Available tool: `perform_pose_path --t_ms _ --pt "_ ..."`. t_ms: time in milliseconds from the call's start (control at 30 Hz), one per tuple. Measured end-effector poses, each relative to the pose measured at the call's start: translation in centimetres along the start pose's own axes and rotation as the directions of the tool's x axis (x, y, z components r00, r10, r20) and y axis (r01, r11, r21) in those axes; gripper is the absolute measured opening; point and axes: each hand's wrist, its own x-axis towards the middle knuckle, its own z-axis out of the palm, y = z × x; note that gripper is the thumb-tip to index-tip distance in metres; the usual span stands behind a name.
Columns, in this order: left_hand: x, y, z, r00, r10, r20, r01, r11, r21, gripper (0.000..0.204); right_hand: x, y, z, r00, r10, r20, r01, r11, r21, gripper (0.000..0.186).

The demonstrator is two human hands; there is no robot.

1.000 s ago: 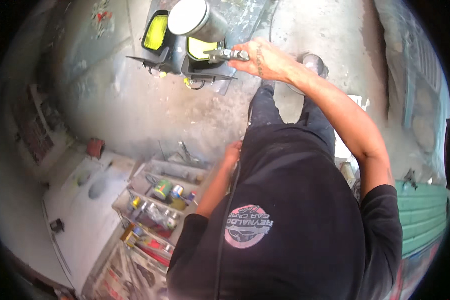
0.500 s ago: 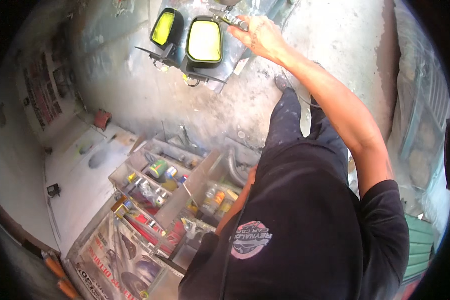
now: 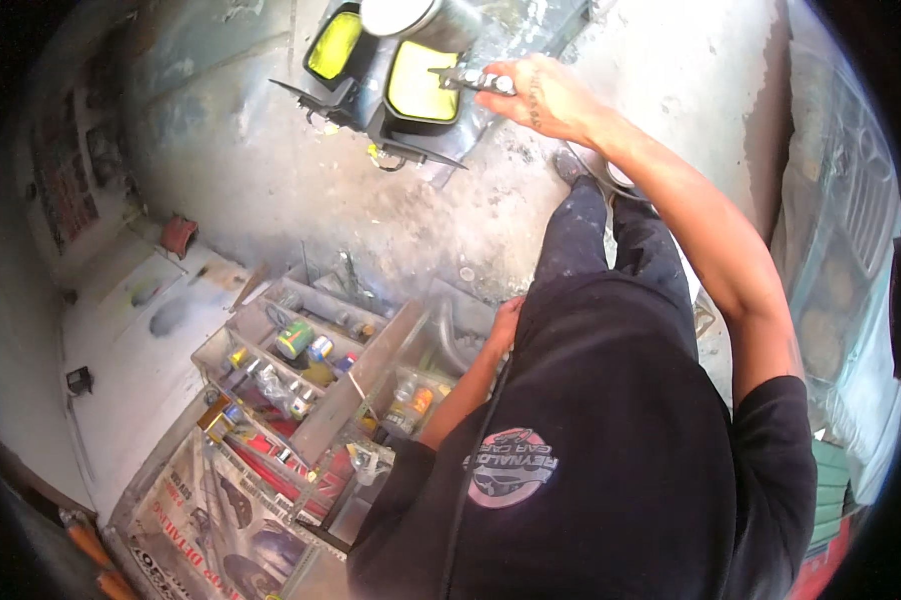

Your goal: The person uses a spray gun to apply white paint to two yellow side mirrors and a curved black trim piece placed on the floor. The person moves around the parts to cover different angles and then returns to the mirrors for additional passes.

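My right hand (image 3: 543, 98) is closed around a spray gun (image 3: 476, 80), held out at arm's length. Above the gun shows a metal cup (image 3: 458, 25) with a pale round top; I cannot see clearly how it joins. The gun's nozzle end overlaps the right part of a black side-mirror housing (image 3: 423, 85) with a bright yellow-green face. To its left is a second, smaller-looking housing (image 3: 336, 45), also yellow-green inside. My left hand (image 3: 508, 322) hangs beside my hip, near the storage box; its fingers are mostly hidden.
An open compartmented box (image 3: 306, 420) holding bottles, cans and tools stands at lower left. A printed poster sheet (image 3: 206, 520) lies beside it. A thin hose (image 3: 603, 180) runs near my legs. Plastic sheeting (image 3: 841, 230) covers something at right, by a green ribbed panel (image 3: 829, 490).
My right hand and the spray gun have come slightly nearer and lower, so the gun now overlaps the larger mirror's face. More of the metal cup shows. The view has shifted slightly.
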Motion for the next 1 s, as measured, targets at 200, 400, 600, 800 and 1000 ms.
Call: perform_pose_path --t_ms 200,400,600,800,1000 --pt "1.1 2.3 -1.9 0.995 0.056 -0.081 -0.047 0.993 0.107 0.035 3.2 -2.3 2.1 0.990 0.135 -0.044 -0.131 0.988 0.085 0.051" --pt "1.2 1.6 -5.1 0.992 0.096 -0.077 -0.081 0.980 0.179 0.036 4.6 -4.7 7.8 0.988 0.106 0.111 -0.122 0.981 0.149 0.055" --pt "0.8 5.6 -5.7 0.991 -0.094 -0.098 0.106 0.986 0.131 0.038 5.3 -5.0 10.6 0.982 0.112 0.151 -0.141 0.970 0.197 0.051" --pt "3.8 1.1 -6.6 0.991 0.100 -0.087 -0.086 0.984 0.158 0.037 7.7 -6.0 8.8 0.974 0.191 -0.124 -0.173 0.974 0.146 0.047" --pt "3.8 1.9 -6.3 0.988 0.134 -0.082 -0.129 0.989 0.065 0.036 8.4 -6.9 11.7 0.967 0.046 -0.250 -0.036 0.998 0.047 0.047"
